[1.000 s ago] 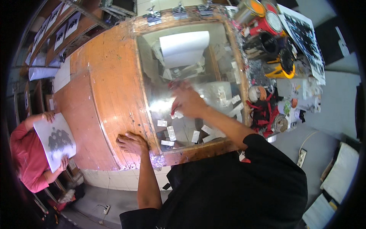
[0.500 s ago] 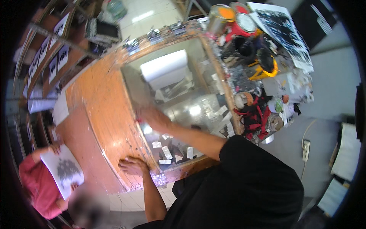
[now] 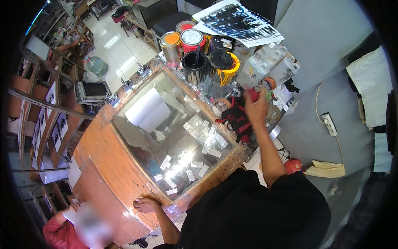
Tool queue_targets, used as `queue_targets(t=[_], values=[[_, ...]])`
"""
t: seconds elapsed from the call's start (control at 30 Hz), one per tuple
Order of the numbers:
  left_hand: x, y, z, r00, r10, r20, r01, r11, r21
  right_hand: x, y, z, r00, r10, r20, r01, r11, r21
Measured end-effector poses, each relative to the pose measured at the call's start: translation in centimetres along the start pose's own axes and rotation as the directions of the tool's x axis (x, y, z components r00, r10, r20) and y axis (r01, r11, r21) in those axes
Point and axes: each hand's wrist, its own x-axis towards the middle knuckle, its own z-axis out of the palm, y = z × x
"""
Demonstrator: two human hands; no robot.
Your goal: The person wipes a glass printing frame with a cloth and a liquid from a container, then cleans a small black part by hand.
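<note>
My left hand (image 3: 147,204) rests on the near edge of the orange-brown wooden table (image 3: 103,153), fingers spread, close to the corner of the glass panel set into it. Reaching out to the right, my right hand (image 3: 258,107) is over the crumpled red and black cloths (image 3: 239,120) beside the panel. Its fingers are closed around a piece of red cloth (image 3: 250,94), partly blurred. The glass panel (image 3: 166,145) has several small whitish tape pieces (image 3: 190,175) stuck on it. A white sheet (image 3: 148,108) shows at its far side.
Paint cans, among them an orange-topped can (image 3: 171,40) and a black bucket (image 3: 195,66), crowd the table's far right, near plastic jugs (image 3: 262,62) and a black-smeared sheet (image 3: 236,23). A person in a red sleeve (image 3: 58,232) is at lower left. Metal hinge clamps (image 3: 126,84) line the far edge.
My right hand has moved from the glass panel's left edge rightward to the cloths. My left hand stays on the table edge. The view has turned, and the other person's printed sheet is mostly hidden.
</note>
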Motion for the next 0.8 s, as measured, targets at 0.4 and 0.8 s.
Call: queue_targets(t=[0.4,0.8], values=[[-5.5,13.4,-6.0,0.932,0.356,-0.068,-0.286,0.607,-0.741,9.5,5.9,-1.7,0.960,-0.258,-0.106,0.222,0.937,-0.271],[-25.4,27.7,-26.2,0.229,0.965,-0.129,-0.209,-0.080,-0.975,-3.0,-8.9,-10.6,0.900,-0.415,-0.131,0.420,0.907,0.011]])
